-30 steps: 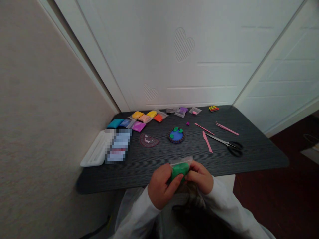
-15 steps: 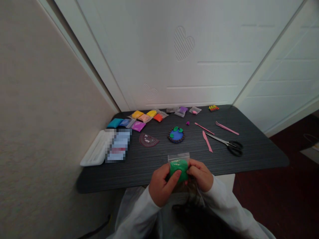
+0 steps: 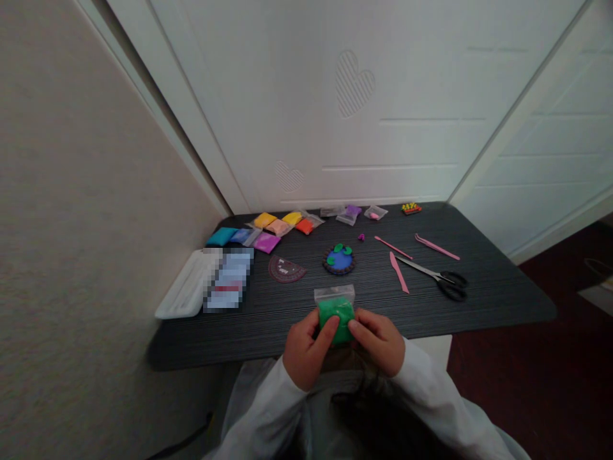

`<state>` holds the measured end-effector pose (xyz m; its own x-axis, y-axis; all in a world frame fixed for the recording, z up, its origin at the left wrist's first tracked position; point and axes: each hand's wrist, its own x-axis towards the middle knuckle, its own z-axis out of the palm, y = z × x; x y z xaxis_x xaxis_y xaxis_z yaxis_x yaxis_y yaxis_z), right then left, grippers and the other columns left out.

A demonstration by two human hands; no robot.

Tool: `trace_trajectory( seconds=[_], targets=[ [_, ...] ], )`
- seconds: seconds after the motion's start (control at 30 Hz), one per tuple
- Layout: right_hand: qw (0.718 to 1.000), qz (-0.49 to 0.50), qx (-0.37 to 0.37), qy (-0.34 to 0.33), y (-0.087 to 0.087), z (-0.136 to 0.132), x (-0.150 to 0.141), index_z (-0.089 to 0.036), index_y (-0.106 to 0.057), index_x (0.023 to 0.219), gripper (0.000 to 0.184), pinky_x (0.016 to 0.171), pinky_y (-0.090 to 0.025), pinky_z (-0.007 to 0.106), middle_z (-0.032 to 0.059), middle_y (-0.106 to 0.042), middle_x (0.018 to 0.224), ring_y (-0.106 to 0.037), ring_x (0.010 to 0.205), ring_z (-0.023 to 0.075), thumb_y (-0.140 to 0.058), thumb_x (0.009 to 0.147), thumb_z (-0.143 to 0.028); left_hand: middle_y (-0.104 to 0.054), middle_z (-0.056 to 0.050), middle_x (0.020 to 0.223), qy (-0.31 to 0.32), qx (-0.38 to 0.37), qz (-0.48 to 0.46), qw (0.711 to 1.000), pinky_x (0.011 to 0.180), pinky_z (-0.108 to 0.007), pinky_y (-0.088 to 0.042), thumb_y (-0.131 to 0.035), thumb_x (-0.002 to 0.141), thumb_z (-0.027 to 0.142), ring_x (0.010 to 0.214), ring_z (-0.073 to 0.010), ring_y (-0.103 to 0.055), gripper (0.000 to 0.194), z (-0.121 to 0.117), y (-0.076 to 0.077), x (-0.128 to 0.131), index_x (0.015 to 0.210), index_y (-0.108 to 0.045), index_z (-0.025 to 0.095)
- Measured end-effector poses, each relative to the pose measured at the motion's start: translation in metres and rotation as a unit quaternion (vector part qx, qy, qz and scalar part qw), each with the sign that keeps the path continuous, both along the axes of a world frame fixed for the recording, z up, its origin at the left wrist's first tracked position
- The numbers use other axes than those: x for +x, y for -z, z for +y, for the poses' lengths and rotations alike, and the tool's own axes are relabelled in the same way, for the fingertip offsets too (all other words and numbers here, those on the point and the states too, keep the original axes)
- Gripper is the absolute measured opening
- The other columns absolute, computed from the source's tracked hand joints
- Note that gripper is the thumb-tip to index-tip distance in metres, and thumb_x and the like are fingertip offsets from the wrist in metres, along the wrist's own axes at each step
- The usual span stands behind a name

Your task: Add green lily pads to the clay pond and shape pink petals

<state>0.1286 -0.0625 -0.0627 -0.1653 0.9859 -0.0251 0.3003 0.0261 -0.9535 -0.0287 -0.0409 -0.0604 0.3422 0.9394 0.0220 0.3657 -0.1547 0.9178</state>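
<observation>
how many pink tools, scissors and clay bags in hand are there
pink tools: 3
scissors: 1
green clay bag: 1, held by left hand and right hand
total: 5

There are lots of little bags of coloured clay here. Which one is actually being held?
The green clay bag, gripped between the left hand and right hand at the table's near edge. All the other colours lie untouched along the far edge.

Beyond the left hand (image 3: 306,348) and right hand (image 3: 378,338): one pair of scissors (image 3: 438,278), three pink modelling tools (image 3: 398,273), one white tray (image 3: 184,294), one protractor (image 3: 286,269), one blue clay disc (image 3: 339,260).
</observation>
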Motion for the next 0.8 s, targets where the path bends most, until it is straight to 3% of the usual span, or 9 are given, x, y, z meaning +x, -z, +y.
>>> trace_trajectory(
  seconds=[0.13, 0.43, 0.67, 0.8],
  targets=[
    [0.996, -0.057, 0.05, -0.046, 0.0018, 0.0007, -0.0021, -0.015, -0.053, 0.073, 0.028, 0.054, -0.033, 0.022, -0.0015, -0.048, 0.061, -0.043, 0.057, 0.0096, -0.036, 0.083, -0.035, -0.049, 0.004, 0.05, 0.003, -0.025, 0.018, 1.0, 0.049, -0.02, -0.036, -0.04, 0.081, 0.038, 0.045, -0.0091, -0.048, 0.026, 0.0001, -0.0011, 0.0005, 0.078, -0.055, 0.017],
    [0.983, -0.132, 0.125, -0.029, 0.0006, -0.0003, -0.0048, -0.017, -0.052, 0.073, 0.023, 0.063, -0.034, 0.026, 0.0026, -0.055, 0.068, -0.048, 0.065, 0.0136, -0.035, 0.083, -0.027, -0.044, 0.006, 0.045, -0.008, -0.044, -0.004, 0.999, 0.047, -0.021, -0.033, -0.042, 0.08, 0.039, 0.043, -0.0088, -0.044, 0.026, -0.0004, 0.0007, 0.0036, 0.072, -0.053, 0.017],
    [0.995, -0.019, 0.099, 0.025, 0.0, -0.0004, -0.003, -0.018, -0.05, 0.07, 0.03, 0.061, -0.033, 0.024, 0.0009, -0.051, 0.066, -0.046, 0.064, 0.0124, -0.03, 0.086, -0.033, -0.042, 0.005, 0.045, 0.085, -0.082, -0.083, 0.99, 0.05, -0.021, -0.031, -0.039, 0.083, 0.037, 0.045, -0.0079, -0.038, 0.03, 0.0009, -0.0002, -0.0007, 0.064, -0.049, 0.015],
    [0.997, 0.007, 0.081, 0.008, 0.0033, 0.0033, -0.0001, -0.018, -0.047, 0.065, 0.034, 0.056, -0.032, 0.023, -0.0012, -0.047, 0.062, -0.043, 0.06, 0.0105, -0.027, 0.087, -0.036, -0.037, 0.006, 0.046, 0.069, -0.091, -0.096, 0.989, 0.044, -0.021, -0.026, -0.04, 0.082, 0.037, 0.042, -0.0064, -0.031, 0.028, 0.0009, 0.0042, -0.0006, 0.066, -0.047, 0.015]
  ],
)
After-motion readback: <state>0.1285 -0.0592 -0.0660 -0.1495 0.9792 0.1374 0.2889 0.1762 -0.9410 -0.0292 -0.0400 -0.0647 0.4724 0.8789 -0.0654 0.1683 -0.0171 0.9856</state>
